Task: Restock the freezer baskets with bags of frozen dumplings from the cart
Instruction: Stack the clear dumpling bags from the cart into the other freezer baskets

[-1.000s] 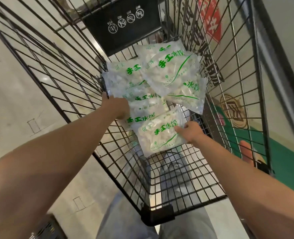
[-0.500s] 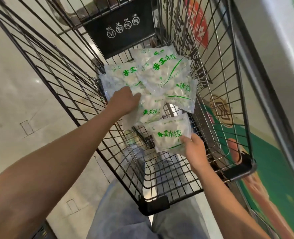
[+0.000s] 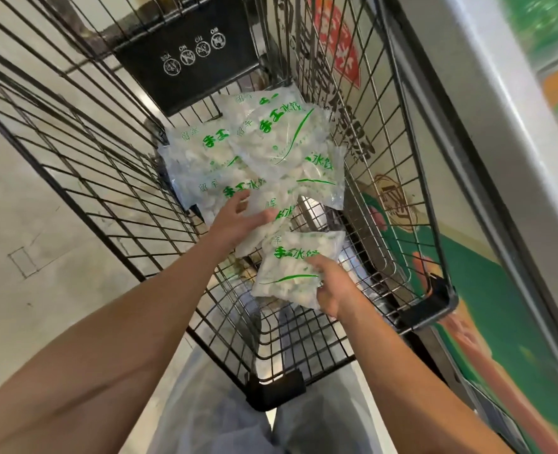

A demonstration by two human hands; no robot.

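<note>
everywhere wire cart [image 3: 113, 178] walls around bags [image 3: 271, 152]

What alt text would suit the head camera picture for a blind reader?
A person's right hand grips a bag of frozen dumplings inside a black wire cart, while the left hand takes another from the pile of bags.

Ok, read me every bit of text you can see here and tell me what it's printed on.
"手工水饺", green, on the dumpling bags, including the bag in the right hand.
"NO" and "YES", upside down, on the cart's black seat flap.
Red sign behind the wire: unreadable.
</note>
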